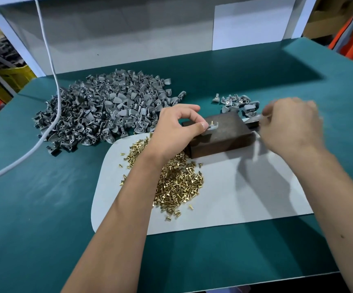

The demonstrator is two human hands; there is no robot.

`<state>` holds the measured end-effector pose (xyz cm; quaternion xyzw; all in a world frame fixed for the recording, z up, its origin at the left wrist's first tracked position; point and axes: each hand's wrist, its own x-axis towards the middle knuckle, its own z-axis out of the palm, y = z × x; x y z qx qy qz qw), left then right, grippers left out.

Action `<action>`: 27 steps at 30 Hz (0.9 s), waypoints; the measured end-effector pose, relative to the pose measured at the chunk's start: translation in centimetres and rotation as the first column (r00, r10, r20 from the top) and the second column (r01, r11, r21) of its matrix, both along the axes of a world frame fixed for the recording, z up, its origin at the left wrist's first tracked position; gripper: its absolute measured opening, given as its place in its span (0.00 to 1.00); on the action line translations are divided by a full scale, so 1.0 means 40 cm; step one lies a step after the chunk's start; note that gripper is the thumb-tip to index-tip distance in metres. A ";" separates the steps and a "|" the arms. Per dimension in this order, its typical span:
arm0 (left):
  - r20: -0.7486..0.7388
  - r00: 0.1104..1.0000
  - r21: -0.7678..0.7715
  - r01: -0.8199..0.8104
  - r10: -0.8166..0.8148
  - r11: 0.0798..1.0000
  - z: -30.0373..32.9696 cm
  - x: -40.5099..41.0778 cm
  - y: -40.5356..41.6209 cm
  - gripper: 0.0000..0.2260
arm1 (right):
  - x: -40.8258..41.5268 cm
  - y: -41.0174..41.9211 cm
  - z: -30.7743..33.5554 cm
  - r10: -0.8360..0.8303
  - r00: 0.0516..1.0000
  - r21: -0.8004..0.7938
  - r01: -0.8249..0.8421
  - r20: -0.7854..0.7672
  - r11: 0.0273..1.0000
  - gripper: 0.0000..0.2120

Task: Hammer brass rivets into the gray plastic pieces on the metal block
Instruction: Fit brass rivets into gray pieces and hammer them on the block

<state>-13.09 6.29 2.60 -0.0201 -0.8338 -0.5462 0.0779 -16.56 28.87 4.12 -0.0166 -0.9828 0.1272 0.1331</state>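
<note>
On green table (pixel 44 208), white mat (pixel 234 197) holds dark metal block (pixel 224 134). Gray plastic piece (pixel 210 128) sits on block top, brass rivet (pixel 212 123) standing up in it. Left hand (pixel 175 127) pinches piece between thumb and finger. Right hand (pixel 292 125) blurry, fingers curled round hammer (pixel 253 121) just beside block. Loose rivets (pixel 177 180) heaped on mat under left arm. Big gray pile (pixel 99 111) far left; small pile (pixel 237 102) behind block. White cable (pixel 50 60) crosses big pile.

Dark rectangular metal block (pixel 224 134) was laid flat on white mat. Small gray plastic piece (pixel 211 126) was seated on block's top, short brass rivet (pixel 212 123) stood upright in it. Loose brass rivets (pixel 177 182) were heaped just beside block.
</note>
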 end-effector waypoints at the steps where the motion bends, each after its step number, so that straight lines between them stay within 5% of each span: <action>1: -0.008 1.000 0.000 0.000 0.000 1.000 0.000 -0.001 0.001 0.07 | 0.002 -0.011 0.013 0.129 0.990 -0.074 -0.133 -0.057 0.988 0.10; 5: -0.037 0.999 0.023 0.010 -0.009 1.000 0.001 -0.005 0.005 0.08 | 0.032 -0.076 0.040 0.662 0.743 -0.161 -0.669 -0.103 0.726 0.16; 10: -0.008 0.999 0.158 -0.035 0.037 0.987 0.013 -0.005 0.010 0.06 | -0.003 -0.098 0.023 0.724 0.675 -0.039 -0.734 -0.140 0.678 0.18; 13: -0.086 0.976 -0.113 -0.210 0.201 0.971 0.005 -0.015 -0.004 0.11 | -0.035 -0.101 0.014 0.668 0.717 -0.114 -0.694 -0.202 0.711 0.18; 16: -0.230 0.850 -0.461 -0.524 0.474 0.716 -0.005 -0.025 -0.047 0.08 | -0.085 -0.088 0.000 0.491 0.849 -0.162 -0.522 -0.195 0.837 0.24; 19: -0.206 0.745 -0.574 -0.617 0.634 0.538 -0.020 -0.027 -0.099 0.05 | -0.132 -0.073 0.004 0.296 0.943 -0.223 -0.325 -0.153 0.919 0.29; 23: -0.080 0.776 -0.596 -0.540 0.625 0.594 -0.038 -0.027 -0.136 0.08 | -0.175 -0.057 0.027 0.149 0.989 -0.248 -0.148 -0.015 0.957 0.25; 27: -0.050 0.803 -0.570 -0.511 0.593 0.644 -0.040 -0.030 -0.143 0.09 | -0.151 -0.095 0.062 0.272 0.958 -0.196 -0.285 -0.089 0.938 0.11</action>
